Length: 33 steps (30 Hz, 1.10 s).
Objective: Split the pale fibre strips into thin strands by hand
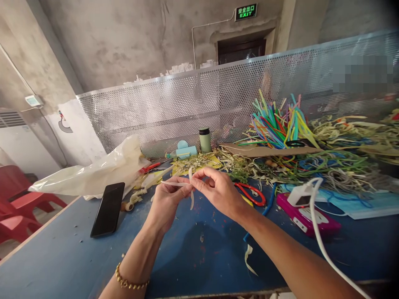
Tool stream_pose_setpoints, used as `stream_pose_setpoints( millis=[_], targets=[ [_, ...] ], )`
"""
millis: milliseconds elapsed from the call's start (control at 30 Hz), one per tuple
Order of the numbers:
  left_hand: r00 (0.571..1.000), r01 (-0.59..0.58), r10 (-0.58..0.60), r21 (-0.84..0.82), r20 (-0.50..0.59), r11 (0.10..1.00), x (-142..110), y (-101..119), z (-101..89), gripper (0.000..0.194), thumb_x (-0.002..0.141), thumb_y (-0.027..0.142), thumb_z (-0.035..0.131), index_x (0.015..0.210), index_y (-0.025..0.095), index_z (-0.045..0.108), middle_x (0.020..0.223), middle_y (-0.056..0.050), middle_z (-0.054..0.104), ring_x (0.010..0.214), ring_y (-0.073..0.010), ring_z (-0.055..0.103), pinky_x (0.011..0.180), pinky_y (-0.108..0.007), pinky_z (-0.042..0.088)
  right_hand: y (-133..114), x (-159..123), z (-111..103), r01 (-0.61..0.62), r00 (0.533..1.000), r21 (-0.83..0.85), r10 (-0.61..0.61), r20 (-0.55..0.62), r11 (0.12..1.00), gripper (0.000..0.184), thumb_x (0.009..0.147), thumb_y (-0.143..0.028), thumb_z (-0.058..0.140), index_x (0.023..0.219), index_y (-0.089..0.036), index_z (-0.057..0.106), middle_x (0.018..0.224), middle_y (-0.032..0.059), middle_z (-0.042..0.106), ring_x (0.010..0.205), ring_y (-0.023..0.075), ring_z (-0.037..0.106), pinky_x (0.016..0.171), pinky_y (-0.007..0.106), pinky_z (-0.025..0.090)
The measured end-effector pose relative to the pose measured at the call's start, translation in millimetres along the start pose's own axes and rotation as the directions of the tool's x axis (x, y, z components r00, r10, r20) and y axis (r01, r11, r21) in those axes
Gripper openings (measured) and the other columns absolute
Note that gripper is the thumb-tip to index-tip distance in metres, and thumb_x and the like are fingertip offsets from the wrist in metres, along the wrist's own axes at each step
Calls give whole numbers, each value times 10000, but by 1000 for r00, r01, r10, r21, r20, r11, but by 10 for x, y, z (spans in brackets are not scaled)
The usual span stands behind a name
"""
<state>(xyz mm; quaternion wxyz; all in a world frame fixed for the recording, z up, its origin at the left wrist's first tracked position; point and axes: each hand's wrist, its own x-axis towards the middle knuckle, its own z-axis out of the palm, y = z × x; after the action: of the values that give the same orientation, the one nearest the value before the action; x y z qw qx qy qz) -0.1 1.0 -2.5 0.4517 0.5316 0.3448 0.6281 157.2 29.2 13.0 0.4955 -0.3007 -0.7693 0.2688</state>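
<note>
Pale, flat strips, like dried husk (191, 201), cross between my two hands above the blue table. My left hand (170, 199) pinches them from the left, and one strip end sticks out past its fingers. My right hand (218, 191) has thumb and forefinger closed on the upright strip just beside the left fingertips. One end of that strip points up and the other hangs below the fingers. Exactly how the strips join is hidden by the fingertips. Red-handled scissors (252, 194) lie just beyond my right hand.
A black phone (107, 209) lies at left, near a cream plastic bag (93, 174). At right are a magenta power strip (307, 214) with a white cable and a blue mask (352, 203). Behind stand a green bottle (205, 140), colourful pipe cleaners (280, 124), husk scraps and a perforated metal screen (162, 108).
</note>
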Motion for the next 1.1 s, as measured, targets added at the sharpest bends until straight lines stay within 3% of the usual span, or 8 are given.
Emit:
stream_pose_setpoints(
  millis=[567,733,933,1100],
  targets=[
    [987,124,-116,-67,107,990,-26,59,18,176,663,247,849,719,118,743,639,-34,645,609,-112,548,598,-243,428,51,-7,22,-40,999,160,42,-7,986,123,873,-251,582,782,-171,599,744,9,635,694,132,573,660,256,441],
    [979,143,-129,-83,161,986,-22,80,6,175,742,275,791,796,110,770,727,-68,671,661,-130,573,644,-263,449,19,-2,4,-64,997,101,68,-38,993,155,896,-293,561,787,-184,573,664,-5,595,565,116,533,572,252,420],
    [991,114,-106,-109,82,988,-1,73,26,177,703,272,813,727,111,745,772,-67,661,629,-116,552,599,-254,431,38,-8,19,-36,999,102,39,-31,994,150,925,-295,522,810,-200,527,637,-23,548,544,109,515,540,240,420],
    [996,84,-77,-137,54,987,2,58,24,160,704,253,811,718,119,723,700,-25,624,611,-107,564,605,-246,441,16,-11,23,-104,994,247,91,64,963,204,922,-365,544,818,-190,535,652,-27,549,536,101,531,525,235,439]
  ],
)
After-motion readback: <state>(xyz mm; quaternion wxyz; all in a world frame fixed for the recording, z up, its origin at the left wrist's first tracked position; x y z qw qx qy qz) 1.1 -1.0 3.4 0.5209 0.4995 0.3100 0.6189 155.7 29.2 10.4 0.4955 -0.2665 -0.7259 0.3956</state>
